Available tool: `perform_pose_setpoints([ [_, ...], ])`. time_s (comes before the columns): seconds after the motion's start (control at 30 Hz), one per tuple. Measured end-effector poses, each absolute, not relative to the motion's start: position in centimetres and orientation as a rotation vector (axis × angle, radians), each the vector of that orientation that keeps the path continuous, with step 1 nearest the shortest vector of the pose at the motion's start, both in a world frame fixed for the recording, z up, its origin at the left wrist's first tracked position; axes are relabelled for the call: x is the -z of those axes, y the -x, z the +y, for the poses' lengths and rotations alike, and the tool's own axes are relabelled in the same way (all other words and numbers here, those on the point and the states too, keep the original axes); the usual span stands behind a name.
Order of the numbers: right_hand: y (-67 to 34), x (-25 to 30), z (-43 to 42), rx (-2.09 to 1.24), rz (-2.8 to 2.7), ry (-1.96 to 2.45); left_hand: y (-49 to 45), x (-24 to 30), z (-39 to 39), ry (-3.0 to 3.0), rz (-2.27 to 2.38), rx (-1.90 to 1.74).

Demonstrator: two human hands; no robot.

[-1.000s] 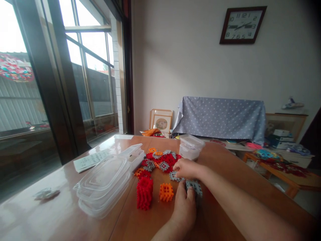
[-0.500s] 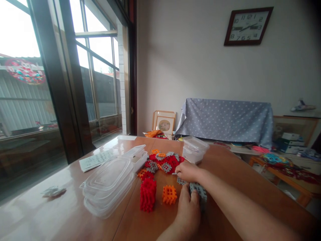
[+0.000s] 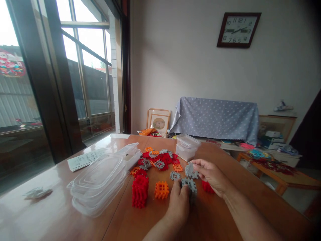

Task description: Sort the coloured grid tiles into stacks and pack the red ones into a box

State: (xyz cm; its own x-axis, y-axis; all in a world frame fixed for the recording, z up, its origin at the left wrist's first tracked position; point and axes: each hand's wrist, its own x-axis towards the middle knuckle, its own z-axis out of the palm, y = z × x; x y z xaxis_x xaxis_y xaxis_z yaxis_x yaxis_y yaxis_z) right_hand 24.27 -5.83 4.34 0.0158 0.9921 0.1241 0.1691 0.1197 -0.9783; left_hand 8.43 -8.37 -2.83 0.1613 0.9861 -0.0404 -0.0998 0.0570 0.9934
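My left hand (image 3: 179,201) is closed around a stack of grey interlocking building pieces (image 3: 189,185) at the table's front. Just beyond it, my right hand (image 3: 208,174) pinches a single flat grey lattice piece (image 3: 191,170), raised above the stack. Another grey piece (image 3: 175,175) lies flat beyond my left hand. To the left stand an orange stack (image 3: 162,190) and a taller red stack (image 3: 140,191) of the same kind. Some red pieces (image 3: 207,187) show partly behind my right hand. A loose pile of red, grey and orange pieces (image 3: 160,160) lies farther back.
Clear plastic lids (image 3: 100,180) lie stacked on the left of the wooden table (image 3: 120,221), by a handwritten pad (image 3: 85,160) and an open white box (image 3: 131,157). A lidded clear container (image 3: 187,149) stands at the back. A small plastic bag (image 3: 37,193) lies far left.
My right hand has come back from the pile toward me, now with a grey piece in its fingers. My left hand stays on the grey stack. The camera view has shifted right.
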Motion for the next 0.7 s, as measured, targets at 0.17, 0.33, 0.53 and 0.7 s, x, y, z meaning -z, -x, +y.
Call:
perform_pose_setpoints([
  [0.17,-24.9,-2.7,-6.9,-1.242,-1.331,1.264,-8.5,3.1,-8.2,-1.228,0.979,-1.146],
  [0.33,-25.0,-1.9,-6.8,-1.315,-1.326,1.277,-8.5,3.7,-7.8,-1.164,0.965,-1.157],
  [0.53,-24.5,-2.5,-7.3,-1.243,-1.332,1.306,-8.4,3.4,-8.1,-1.157,0.894,-1.166],
  [0.7,-24.3,-2.3,-7.3,-1.177,-1.382,1.309,-8.1,2.0,-9.1,-1.150,0.941,-1.182],
])
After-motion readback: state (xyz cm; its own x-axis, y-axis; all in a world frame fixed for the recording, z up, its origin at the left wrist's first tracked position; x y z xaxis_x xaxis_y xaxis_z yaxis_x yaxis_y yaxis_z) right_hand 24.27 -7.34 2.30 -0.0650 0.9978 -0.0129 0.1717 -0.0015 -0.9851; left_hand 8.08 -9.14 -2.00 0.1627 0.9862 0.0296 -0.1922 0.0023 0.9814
